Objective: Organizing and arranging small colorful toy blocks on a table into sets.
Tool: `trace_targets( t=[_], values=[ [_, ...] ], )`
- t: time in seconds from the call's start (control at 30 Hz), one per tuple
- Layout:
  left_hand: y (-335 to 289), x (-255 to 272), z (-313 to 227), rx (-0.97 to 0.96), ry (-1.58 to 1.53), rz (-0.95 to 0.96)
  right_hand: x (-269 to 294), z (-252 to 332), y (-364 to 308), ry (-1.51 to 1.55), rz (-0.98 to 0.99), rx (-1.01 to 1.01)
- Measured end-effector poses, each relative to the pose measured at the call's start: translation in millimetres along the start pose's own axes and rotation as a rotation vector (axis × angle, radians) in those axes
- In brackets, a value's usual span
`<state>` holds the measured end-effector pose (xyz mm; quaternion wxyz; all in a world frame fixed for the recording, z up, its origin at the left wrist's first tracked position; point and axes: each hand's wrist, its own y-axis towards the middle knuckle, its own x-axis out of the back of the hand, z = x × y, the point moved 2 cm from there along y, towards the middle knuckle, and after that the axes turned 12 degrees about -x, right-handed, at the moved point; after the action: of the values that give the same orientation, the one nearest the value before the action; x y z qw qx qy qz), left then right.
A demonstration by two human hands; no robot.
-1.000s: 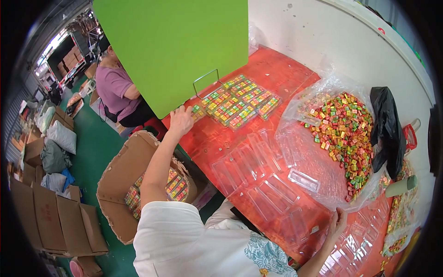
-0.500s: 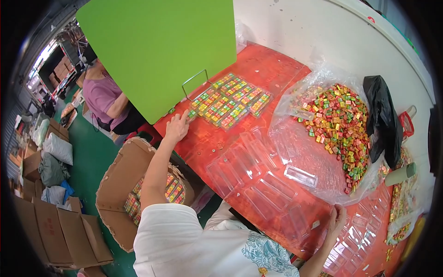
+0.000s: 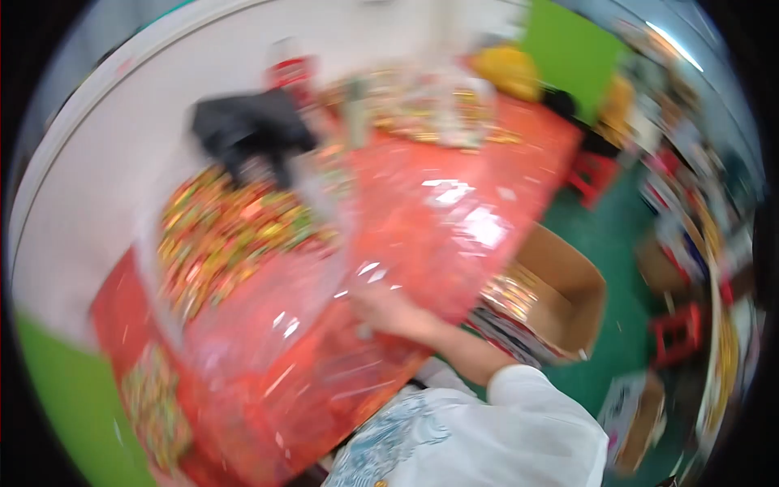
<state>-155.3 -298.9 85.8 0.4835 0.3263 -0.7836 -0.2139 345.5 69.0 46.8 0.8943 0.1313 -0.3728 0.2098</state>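
Observation:
My right hand (image 3: 380,308) is over the red table (image 3: 406,191), by the near edge of a clear plastic bag (image 3: 268,304). Motion smears its fingers, so whether it grips anything cannot be made out. On the bag lies a heap of small wrapped cubes (image 3: 227,235) in red, yellow and green. Low on the left, a skin-toned blur that looks like my left hand (image 3: 166,476) shows beside the filled clear trays of cubes (image 3: 156,406). Its fingers are unreadable. Shiny clear plastic trays (image 3: 483,226) lie on the table beyond my right hand.
A black plastic bag (image 3: 251,130) rests behind the heap against the white wall (image 3: 89,203). More bagged cubes (image 3: 438,105) and a yellow bag (image 3: 507,73) are at the far end. An open carton (image 3: 568,280) stands on the floor to the right, with red stools (image 3: 675,334) beyond.
The view has swung to the right and blurred; the heap now appears on the left. My right hand appears nearer the middle of the picture, my left at its lower left rim.

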Motion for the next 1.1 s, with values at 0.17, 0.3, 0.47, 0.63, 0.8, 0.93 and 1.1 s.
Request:
trace_targets(
  t=[0.17,0.3,0.47,0.63,0.8,0.93,1.1],
  values=[
    [83.0,-127.6,0.8,-0.3,0.557,-0.125,-16.2,4.9,-24.1,0.002,-0.168,0.318],
    [156.7,-235.4,-76.4,-0.6,0.193,-0.038,-11.0,31.8,-66.4,-0.059,-0.183,0.28],
    [204.7,-310.0,-194.2,-0.904,-0.122,0.107,-0.2,6.5,-106.7,0.021,-0.313,0.169],
    [222.5,-349.7,-299.2,-1.068,-0.305,0.198,38.6,2.7,-129.7,0.162,-0.387,0.18],
    [208.8,-364.7,-339.9,-1.075,-0.402,0.242,51.4,-5.7,-138.7,0.195,-0.402,0.144],
    [195.6,-365.0,-355.0,-1.054,-0.461,0.258,57.1,-3.3,-148.8,0.148,-0.433,0.122],
    [179.5,-355.6,-357.2,-1.006,-0.531,0.265,48.7,3.2,-153.9,0.128,-0.465,0.138]
  ],
)
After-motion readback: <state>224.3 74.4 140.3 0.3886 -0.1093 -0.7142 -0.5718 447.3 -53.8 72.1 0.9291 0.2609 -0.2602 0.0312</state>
